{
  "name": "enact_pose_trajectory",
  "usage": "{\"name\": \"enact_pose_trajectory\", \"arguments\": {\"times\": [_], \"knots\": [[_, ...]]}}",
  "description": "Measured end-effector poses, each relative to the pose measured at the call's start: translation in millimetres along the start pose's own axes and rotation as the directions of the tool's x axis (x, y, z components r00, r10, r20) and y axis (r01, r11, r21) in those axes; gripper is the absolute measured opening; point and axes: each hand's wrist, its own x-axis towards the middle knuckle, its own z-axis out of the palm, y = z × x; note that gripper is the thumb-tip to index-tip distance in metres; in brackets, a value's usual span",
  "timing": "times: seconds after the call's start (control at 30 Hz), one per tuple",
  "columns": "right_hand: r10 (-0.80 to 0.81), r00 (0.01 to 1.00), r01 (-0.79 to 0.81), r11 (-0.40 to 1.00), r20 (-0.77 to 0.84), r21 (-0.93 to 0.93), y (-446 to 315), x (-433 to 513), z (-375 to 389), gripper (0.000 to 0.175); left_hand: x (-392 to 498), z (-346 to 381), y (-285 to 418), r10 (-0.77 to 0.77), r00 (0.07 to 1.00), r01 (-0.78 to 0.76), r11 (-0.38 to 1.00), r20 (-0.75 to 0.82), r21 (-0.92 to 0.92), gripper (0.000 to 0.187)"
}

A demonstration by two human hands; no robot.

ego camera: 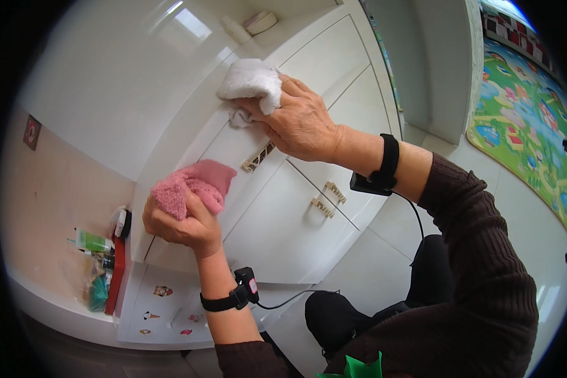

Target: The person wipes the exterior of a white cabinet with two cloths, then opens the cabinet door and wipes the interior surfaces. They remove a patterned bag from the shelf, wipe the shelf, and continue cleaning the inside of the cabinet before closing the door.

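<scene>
A bunched pink cloth (212, 182) is gripped in my left hand (184, 229), near the left end of a white cabinet (264, 227). My right hand (307, 123) grasps a folded white cloth (250, 80) against the upper edge of the cabinet's drawer front. Just below the right hand, a patterned drawer handle (259, 158) shows partly, its upper end covered by the hand. Two similar door handles (328, 201) sit side by side lower on the cabinet. The right fingertips are hidden by the white cloth.
A red tray (115, 279) with tubes and bottles stands at the left, beside a white unit with stickers (163, 312). Pale objects (260, 22) lie on the cabinet top at the back. A colourful play mat (524, 127) covers floor at the right. Cables run from both wrist straps.
</scene>
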Motion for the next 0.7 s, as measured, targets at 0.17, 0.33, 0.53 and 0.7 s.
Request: {"name": "enact_pose_trajectory", "arguments": {"times": [0.17,0.33,0.53,0.7], "knots": [[-0.087,0.996,0.086,0.994,-0.004,-0.072,19.6,19.9,11.7,0.023,0.3,-0.1,-0.4,-0.003,1.000,0.003,1.000,0.012,-0.005,0.039],[0.180,0.984,-0.180,0.983,0.000,0.032,56.5,26.3,16.0,0.032,3.9,-1.4,-0.1,0.016,0.999,-0.015,1.000,0.030,-0.026,0.037],[0.306,0.952,-0.304,0.950,-0.008,0.067,69.5,30.1,13.7,0.023,23.5,12.1,22.9,0.054,0.993,-0.043,0.994,0.105,-0.099,0.028],[0.229,0.964,-0.228,0.973,-0.138,0.018,70.6,31.7,20.7,0.020,45.5,45.4,67.4,0.207,0.959,-0.183,0.974,0.194,-0.135,0.031]]}}
